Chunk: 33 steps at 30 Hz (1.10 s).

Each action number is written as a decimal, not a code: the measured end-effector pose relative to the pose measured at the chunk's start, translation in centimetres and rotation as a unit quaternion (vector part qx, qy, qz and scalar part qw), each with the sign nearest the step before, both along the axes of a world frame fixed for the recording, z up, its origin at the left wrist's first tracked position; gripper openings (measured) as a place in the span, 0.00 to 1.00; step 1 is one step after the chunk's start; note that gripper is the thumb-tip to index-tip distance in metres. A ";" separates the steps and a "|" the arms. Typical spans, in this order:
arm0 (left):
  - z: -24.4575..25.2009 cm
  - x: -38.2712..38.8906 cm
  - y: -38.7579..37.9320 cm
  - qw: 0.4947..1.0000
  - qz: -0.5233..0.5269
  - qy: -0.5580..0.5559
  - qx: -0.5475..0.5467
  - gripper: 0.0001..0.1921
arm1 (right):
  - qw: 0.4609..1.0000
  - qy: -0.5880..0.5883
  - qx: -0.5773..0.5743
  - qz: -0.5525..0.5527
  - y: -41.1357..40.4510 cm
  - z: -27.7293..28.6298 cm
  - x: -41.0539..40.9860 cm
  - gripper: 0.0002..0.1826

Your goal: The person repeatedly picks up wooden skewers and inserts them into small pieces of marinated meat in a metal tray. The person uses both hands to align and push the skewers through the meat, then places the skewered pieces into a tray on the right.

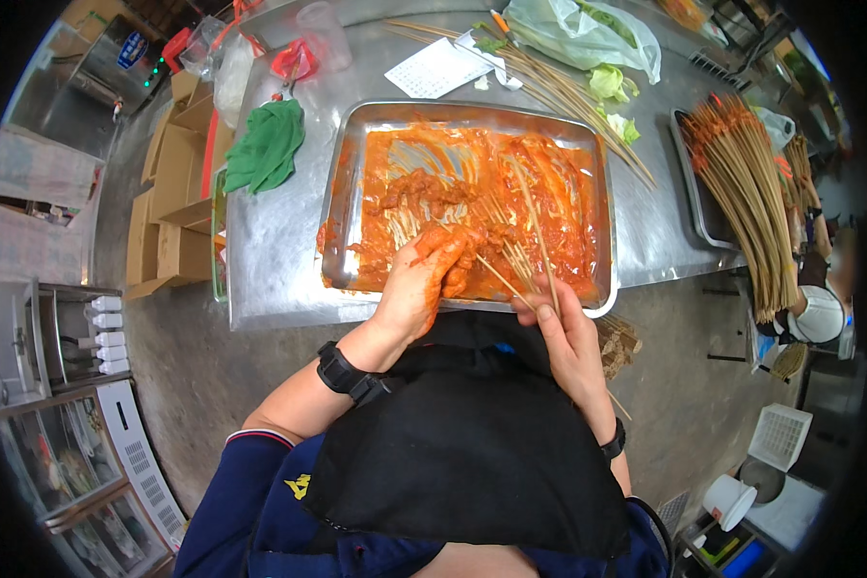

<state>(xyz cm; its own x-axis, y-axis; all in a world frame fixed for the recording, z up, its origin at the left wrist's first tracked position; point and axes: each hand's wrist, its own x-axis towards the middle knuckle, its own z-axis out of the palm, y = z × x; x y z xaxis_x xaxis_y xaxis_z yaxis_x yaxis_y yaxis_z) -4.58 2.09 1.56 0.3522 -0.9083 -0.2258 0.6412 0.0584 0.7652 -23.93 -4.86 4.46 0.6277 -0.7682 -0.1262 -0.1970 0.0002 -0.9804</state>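
A deep rectangular metal tray (341, 195) lies before me, its floor smeared with orange-red sauce. Marinated meat pieces (426, 191) are heaped near its middle. My left hand (423, 271), coated in sauce, is closed around some of the meat at the tray's near side. The tip of one thin bamboo skewer (502, 276) reaches that meat; its other end is between the fingers of my right hand (567, 336). A second skewer (533, 209) also rises from the right hand. Several more skewers (516, 256) lie in the tray beside the right fingers, partly covered by sauce.
Loose bamboo skewers (574, 101), a printed sheet (437, 70) and a plastic bag of greens (585, 36) lie beyond the tray. A green cloth (266, 144) is at left. Rightward, a second tray (686, 180) bears many loaded skewers (748, 209); a person (818, 311) is beyond.
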 end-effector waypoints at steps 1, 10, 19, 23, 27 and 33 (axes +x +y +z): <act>-0.1 0.2 -0.1 1.000 0.001 -0.002 0.030 0.11 | 0.999 0.011 -0.025 0.033 -0.2 0.3 -0.3 0.17; -1.2 3.5 -0.6 0.929 0.032 -0.343 0.139 0.09 | 0.980 0.098 -0.118 0.125 -1.1 0.3 -1.4 0.21; -1.6 6.3 -1.5 0.556 -0.042 -0.756 0.344 0.08 | 0.990 0.075 -0.060 0.101 -0.9 0.9 -1.2 0.19; -1.9 4.8 -1.2 0.530 -0.077 -0.786 0.310 0.06 | 0.991 0.081 -0.054 0.091 -0.7 1.0 -1.2 0.17; -1.4 5.2 -0.7 0.628 -0.042 -0.718 0.298 0.08 | 0.988 0.121 -0.047 0.085 -0.6 0.8 -1.2 0.14; 0.8 5.2 0.1 0.996 0.030 -0.002 0.080 0.15 | 0.979 0.112 -0.173 0.005 -0.7 0.3 -1.1 0.09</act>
<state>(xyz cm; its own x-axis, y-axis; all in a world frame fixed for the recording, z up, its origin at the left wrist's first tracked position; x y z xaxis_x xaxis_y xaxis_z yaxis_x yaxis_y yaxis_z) 0.65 2.18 2.37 0.4062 -0.8383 -0.3636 0.6368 -0.0256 0.7706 -24.99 -5.51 4.79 0.6223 -0.7828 0.0038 -0.4059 -0.3268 -0.8535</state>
